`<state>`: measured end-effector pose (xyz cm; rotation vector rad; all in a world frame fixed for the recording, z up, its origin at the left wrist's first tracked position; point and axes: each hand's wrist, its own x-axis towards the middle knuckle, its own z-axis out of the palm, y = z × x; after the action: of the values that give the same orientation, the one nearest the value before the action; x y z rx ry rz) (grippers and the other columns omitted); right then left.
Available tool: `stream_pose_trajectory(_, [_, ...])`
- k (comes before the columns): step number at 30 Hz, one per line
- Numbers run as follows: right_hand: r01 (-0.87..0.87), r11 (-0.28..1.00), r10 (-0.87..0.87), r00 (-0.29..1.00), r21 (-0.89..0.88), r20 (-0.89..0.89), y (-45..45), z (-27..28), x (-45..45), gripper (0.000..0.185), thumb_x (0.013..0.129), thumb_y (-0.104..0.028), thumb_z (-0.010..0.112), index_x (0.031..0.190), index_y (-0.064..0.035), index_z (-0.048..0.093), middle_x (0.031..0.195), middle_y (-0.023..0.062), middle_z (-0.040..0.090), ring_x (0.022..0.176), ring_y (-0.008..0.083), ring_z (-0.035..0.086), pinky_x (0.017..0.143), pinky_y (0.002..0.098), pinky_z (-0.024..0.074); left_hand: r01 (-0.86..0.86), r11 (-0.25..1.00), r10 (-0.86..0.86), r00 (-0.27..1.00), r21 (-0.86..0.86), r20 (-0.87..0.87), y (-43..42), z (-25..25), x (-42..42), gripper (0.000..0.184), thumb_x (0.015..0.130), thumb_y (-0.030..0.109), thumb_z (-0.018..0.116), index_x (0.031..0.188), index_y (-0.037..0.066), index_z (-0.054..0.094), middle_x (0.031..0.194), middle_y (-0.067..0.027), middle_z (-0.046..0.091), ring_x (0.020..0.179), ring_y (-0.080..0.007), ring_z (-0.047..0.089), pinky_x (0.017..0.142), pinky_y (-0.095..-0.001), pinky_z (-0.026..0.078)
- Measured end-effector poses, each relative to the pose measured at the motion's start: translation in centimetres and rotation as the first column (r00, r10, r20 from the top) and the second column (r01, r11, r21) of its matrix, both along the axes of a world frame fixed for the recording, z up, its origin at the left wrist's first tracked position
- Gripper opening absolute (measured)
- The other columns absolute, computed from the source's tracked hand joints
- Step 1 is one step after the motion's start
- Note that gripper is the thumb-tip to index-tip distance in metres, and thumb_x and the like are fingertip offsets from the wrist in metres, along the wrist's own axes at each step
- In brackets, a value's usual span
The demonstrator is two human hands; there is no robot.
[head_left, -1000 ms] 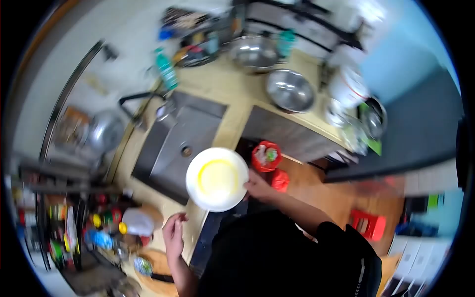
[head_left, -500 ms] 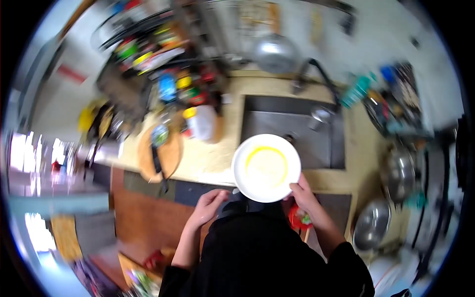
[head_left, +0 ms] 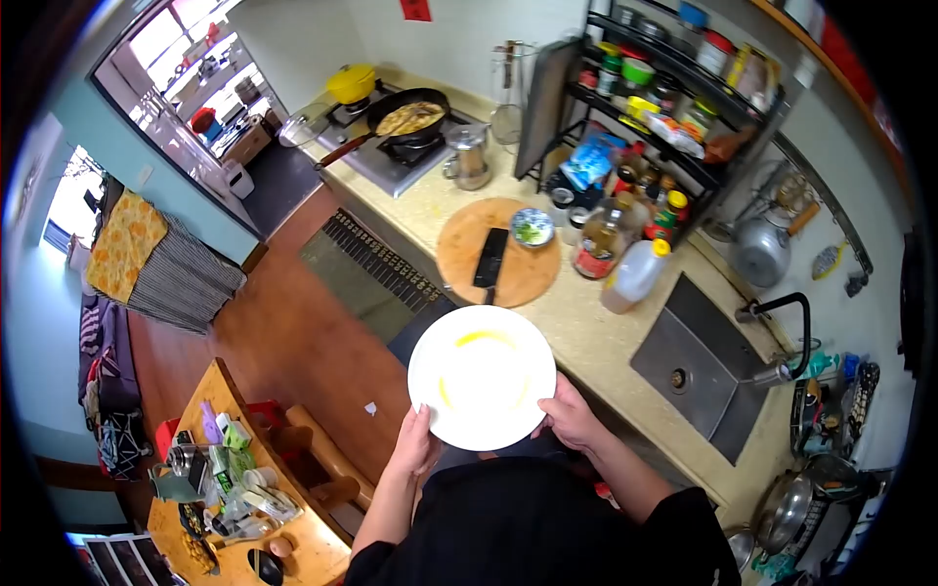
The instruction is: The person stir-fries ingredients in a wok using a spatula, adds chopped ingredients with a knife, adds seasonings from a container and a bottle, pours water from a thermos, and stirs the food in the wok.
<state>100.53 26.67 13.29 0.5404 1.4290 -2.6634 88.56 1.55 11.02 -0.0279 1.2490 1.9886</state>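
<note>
In front of my body I hold a white plate (head_left: 482, 376) with a yellow ring on its face. My left hand (head_left: 417, 444) grips its lower left rim, and my right hand (head_left: 572, 418) grips the lower right rim. Nothing lies on the plate. Just beyond it on the counter is a round wooden board (head_left: 459, 249). A dark-bladed knife (head_left: 491, 259) rests there beside a small bowl (head_left: 531, 230) with chopped greens.
A frying pan (head_left: 408, 115) with browned food sits on the stove (head_left: 381, 161), its handle pointing left. Bottles (head_left: 601, 239) stand beside the board, below a spice rack (head_left: 674, 117). The sink (head_left: 699, 356) is to the right. A cluttered wooden table (head_left: 225, 391) stands lower left.
The view has turned left, bringing the stove in and shifting the sink right. My left hand, apart from the plate before, now holds its rim. My right hand keeps its grip.
</note>
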Motion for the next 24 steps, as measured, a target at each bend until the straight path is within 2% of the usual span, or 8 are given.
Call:
stream_pose_trajectory(4, [-0.152,0.988,0.152,0.988,0.014,0.033,-7.5,-0.5,-9.7,0.053,0.091,-0.005,0.046,0.143,-0.0047,0.032,0.121,0.0121,0.056,0.096,0.0183,0.064,0.062,0.0310,0.0595,-0.203,0.971,0.200,0.979,0.126,0.032,-8.2,0.7,-6.3,0.047,0.107,0.031,0.043,0.146,0.006,0.038,0.144,-0.0108,0.049,0.131,-0.0242,0.049,0.110,-0.0401,0.042])
stream_pose_trajectory(8, [-0.235,0.971,0.234,0.972,0.035,0.027,-12.4,2.5,-17.6,0.052,0.091,-0.005,0.046,0.142,-0.0043,0.033,0.124,0.0127,0.056,0.098,0.0191,0.065,0.065,0.0311,0.0602,-0.348,0.936,0.343,0.936,0.057,0.082,-12.5,2.8,-12.2,0.047,0.107,0.034,0.041,0.145,0.006,0.039,0.142,-0.0117,0.051,0.129,-0.0252,0.052,0.108,-0.0404,0.044])
stream_pose_trajectory(11, [-0.300,0.953,0.298,0.953,0.040,0.051,-13.7,3.0,-22.6,0.048,0.096,-0.013,0.050,0.141,-0.0036,0.034,0.122,0.0138,0.058,0.091,0.0195,0.067,0.065,0.0316,0.0605,-0.412,0.908,0.408,0.911,0.078,0.060,-14.5,2.6,-16.1,0.048,0.107,0.035,0.040,0.145,0.006,0.039,0.142,-0.0119,0.051,0.129,-0.0255,0.052,0.108,-0.0405,0.044])
stream_pose_trajectory(15, [-0.454,0.891,0.452,0.888,-0.001,0.087,-12.1,2.4,-30.8,0.051,0.101,-0.032,0.057,0.138,-0.0034,0.038,0.111,0.0133,0.064,0.075,0.0188,0.069,0.060,0.0299,0.0589,-0.451,0.881,0.447,0.892,0.145,0.062,-16.5,1.8,-21.6,0.051,0.107,0.038,0.040,0.144,0.003,0.038,0.140,-0.0128,0.053,0.126,-0.0260,0.055,0.106,-0.0399,0.046])
stream_pose_trajectory(17, [-0.335,0.927,0.327,0.942,0.172,0.072,-9.9,0.8,-35.8,0.049,0.099,-0.030,0.060,0.136,-0.0033,0.042,0.109,0.0115,0.064,0.076,0.0171,0.069,0.057,0.0288,0.0573,-0.479,0.871,0.481,0.877,0.113,0.009,-17.1,1.5,-24.7,0.056,0.106,0.042,0.040,0.145,0.002,0.037,0.140,-0.0132,0.053,0.125,-0.0267,0.055,0.105,-0.0399,0.046])
stream_pose_trajectory(18, [-0.274,0.897,0.263,0.961,0.346,0.079,-8.5,-0.2,-39.0,0.048,0.098,-0.028,0.061,0.135,-0.0033,0.044,0.108,0.0112,0.064,0.075,0.0163,0.069,0.056,0.0283,0.0561,-0.483,0.871,0.487,0.873,0.090,-0.023,-17.6,1.2,-26.4,0.058,0.105,0.044,0.041,0.145,0.002,0.037,0.141,-0.0131,0.053,0.126,-0.0269,0.054,0.106,-0.0402,0.045])
stream_pose_trajectory(21, [-0.067,0.647,0.092,0.996,0.760,0.009,-3.3,-3.2,-49.8,0.045,0.095,-0.022,0.065,0.132,-0.0028,0.047,0.102,0.0095,0.063,0.070,0.0144,0.065,0.053,0.0279,0.0522,-0.501,0.864,0.503,0.861,0.043,-0.078,-18.4,1.1,-32.3,0.062,0.104,0.048,0.042,0.147,0.003,0.035,0.143,-0.0134,0.050,0.128,-0.0273,0.052,0.107,-0.0405,0.044])
stream_pose_trajectory(24, [0.199,0.662,-0.129,0.980,0.722,-0.152,-0.1,-6.2,-59.8,0.048,0.092,-0.020,0.067,0.133,-0.0052,0.047,0.100,0.0088,0.062,0.067,0.0155,0.065,0.054,0.0293,0.0518,-0.498,0.866,0.499,0.859,0.043,-0.110,-18.4,1.3,-38.9,0.062,0.104,0.047,0.043,0.149,0.006,0.033,0.146,-0.0136,0.047,0.131,-0.0274,0.049,0.107,-0.0404,0.044])
